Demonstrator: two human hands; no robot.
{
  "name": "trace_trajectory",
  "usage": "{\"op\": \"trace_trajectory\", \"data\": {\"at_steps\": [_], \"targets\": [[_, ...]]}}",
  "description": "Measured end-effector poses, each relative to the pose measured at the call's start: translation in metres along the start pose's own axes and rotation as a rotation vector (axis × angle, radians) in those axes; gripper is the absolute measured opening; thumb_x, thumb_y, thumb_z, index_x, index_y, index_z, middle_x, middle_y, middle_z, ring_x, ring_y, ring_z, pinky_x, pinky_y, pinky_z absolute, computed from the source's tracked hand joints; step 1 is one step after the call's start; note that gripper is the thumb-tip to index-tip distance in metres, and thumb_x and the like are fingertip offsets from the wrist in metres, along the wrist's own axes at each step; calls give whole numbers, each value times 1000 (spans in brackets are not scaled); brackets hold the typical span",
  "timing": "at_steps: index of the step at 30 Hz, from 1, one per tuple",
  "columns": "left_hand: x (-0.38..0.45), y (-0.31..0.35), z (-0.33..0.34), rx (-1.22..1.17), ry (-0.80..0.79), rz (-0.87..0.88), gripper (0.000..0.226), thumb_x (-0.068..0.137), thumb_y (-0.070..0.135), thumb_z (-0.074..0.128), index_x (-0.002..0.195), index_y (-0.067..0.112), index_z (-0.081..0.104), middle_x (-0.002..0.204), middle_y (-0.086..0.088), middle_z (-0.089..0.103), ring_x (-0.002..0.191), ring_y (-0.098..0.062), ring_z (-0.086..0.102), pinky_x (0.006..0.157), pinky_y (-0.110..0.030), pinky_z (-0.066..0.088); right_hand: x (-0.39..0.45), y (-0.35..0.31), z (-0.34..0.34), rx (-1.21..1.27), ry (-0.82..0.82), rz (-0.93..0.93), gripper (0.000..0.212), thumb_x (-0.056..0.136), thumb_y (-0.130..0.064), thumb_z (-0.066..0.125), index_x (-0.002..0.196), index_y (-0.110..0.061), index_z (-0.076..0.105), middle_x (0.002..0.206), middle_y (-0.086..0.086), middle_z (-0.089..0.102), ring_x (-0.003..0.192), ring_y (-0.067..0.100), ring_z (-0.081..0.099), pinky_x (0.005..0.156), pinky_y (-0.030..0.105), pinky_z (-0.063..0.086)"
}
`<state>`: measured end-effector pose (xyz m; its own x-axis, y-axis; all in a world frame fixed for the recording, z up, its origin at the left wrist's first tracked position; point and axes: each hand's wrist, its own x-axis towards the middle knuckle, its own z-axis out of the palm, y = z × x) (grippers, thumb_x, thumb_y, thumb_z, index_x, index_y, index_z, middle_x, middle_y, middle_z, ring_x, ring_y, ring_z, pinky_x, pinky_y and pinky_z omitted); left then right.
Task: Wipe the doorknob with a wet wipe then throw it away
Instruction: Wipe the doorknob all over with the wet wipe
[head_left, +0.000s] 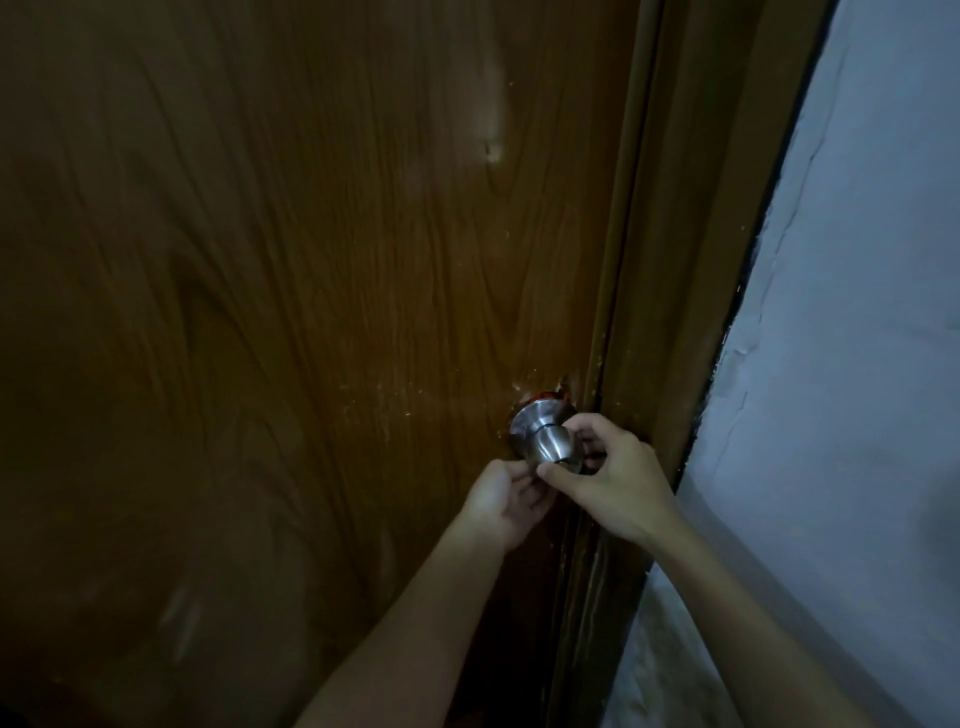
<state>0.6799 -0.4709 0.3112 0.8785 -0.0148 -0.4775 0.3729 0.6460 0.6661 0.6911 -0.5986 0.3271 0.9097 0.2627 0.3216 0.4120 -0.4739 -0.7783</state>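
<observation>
Just above the left hand (501, 501), the right hand (613, 478) is pinching the doorknob (550, 447); no wipe visible, so bare fingers are probably smudging it.

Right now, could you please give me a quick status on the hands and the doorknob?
Both hands at the doorknob. Right hand fingers around it. Left hand just below; no wet wipe clearly visible. Nothing in the way.

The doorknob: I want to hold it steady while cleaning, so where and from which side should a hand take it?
Grip the rounded head of the doorknob, coming from its front face, away from the door. The head bulges beyond a narrower neck, so fingers can wrap around it, as the right hand does now.
</observation>
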Motion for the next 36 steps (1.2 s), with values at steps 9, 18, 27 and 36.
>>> {"op": "trace_trajectory", "data": {"at_steps": [9, 18, 27, 36], "targets": [[-9, 23, -14, 125, 130, 124, 12, 87, 7, 56, 96, 5, 64, 97, -12, 71, 89, -18, 68, 77, -27, 52, -3, 0, 0, 42, -13, -25, 35, 71, -30, 74, 101, -27, 58, 93, -13, 66, 87, -4, 58, 67, 8, 40], [-16, 20, -10, 120, 226, 88, 12, 77, 21, 71, 85, 13, 68, 80, 0, 74, 75, -6, 69, 53, -14, 45, -2, 2, 1, 49, -3, -40, 33, 71, -29, 75, 100, -28, 58, 91, -14, 66, 85, -9, 57, 66, 10, 41], [-22, 36, 37, 969, 415, 788, 11, 76, 30, 72, 72, 20, 70, 71, 6, 68, 65, -9, 65, 64, -29, 56, -3, -1, 1, 68, -23, -50, 31, 72, -25, 75, 94, -33, 54, 87, -16, 62, 80, -19, 52, 62, -2, 40], [-32, 53, 20, 1781, 373, 1024, 10, 86, 26, 60, 91, 18, 63, 90, -1, 68, 86, -18, 64, 74, -34, 55, -3, 0, -1, 80, -23, -24, 36, 70, -28, 75, 101, -26, 57, 91, -12, 63, 85, -3, 56, 66, 15, 42]]}}
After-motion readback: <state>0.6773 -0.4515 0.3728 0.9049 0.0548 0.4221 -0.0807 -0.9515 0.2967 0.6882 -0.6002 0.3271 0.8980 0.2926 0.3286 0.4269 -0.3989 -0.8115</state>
